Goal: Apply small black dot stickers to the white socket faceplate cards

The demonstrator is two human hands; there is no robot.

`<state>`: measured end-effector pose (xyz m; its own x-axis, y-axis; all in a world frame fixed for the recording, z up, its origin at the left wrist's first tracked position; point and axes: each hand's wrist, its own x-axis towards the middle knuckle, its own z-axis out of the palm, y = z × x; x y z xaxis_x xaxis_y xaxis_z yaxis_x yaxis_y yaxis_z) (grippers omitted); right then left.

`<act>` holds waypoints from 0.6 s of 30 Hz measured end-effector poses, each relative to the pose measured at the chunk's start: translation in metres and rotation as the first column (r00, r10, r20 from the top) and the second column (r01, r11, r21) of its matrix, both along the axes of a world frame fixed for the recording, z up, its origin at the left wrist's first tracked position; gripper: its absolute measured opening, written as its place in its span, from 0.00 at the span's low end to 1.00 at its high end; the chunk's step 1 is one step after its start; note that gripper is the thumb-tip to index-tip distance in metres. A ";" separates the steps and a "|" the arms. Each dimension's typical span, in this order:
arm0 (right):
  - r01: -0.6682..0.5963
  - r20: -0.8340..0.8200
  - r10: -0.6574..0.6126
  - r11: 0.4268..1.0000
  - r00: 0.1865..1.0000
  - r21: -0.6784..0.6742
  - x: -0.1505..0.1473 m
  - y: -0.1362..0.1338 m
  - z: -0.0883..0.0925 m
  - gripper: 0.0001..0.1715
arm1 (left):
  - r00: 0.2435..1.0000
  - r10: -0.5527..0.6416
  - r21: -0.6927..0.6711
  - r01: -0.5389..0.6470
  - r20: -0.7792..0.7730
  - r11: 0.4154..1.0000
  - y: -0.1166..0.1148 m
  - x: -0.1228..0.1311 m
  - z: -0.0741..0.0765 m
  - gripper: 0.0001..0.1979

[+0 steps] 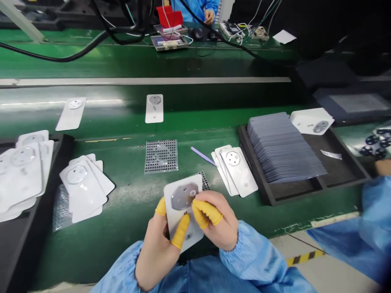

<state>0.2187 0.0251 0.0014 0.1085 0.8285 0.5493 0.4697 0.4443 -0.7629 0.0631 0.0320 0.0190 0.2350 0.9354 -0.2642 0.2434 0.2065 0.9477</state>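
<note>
My left hand [163, 240], with yellow finger cots, grips a white rounded panel [175, 219] that has a grey octagonal camera area near its top. The panel is tilted up over the bench. My right hand [218, 219], also in yellow finger cots, is pinched at the panel's right edge beside the camera area; whatever lies between the fingertips is too small to make out. Behind the panel shows part of a sheet of small black dots [204, 181]. A second dotted sheet [161, 156] lies farther up, with a purple stick [203, 156] to its right.
White panels are stacked at left [84, 187], in a black tray [18, 252], and at right [240, 173]. Single panels [71, 114] lie farther back. Another black tray [290, 199] holds a row of grey sheets [282, 146]. A co-worker's blue sleeve [377, 203] is at right.
</note>
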 end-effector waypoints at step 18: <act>-0.132 0.287 0.111 0.990 0.952 0.052 0.005 -0.009 0.002 0.25 | 0.992 -0.077 0.214 0.098 -0.102 0.972 -0.006 0.007 0.001 0.27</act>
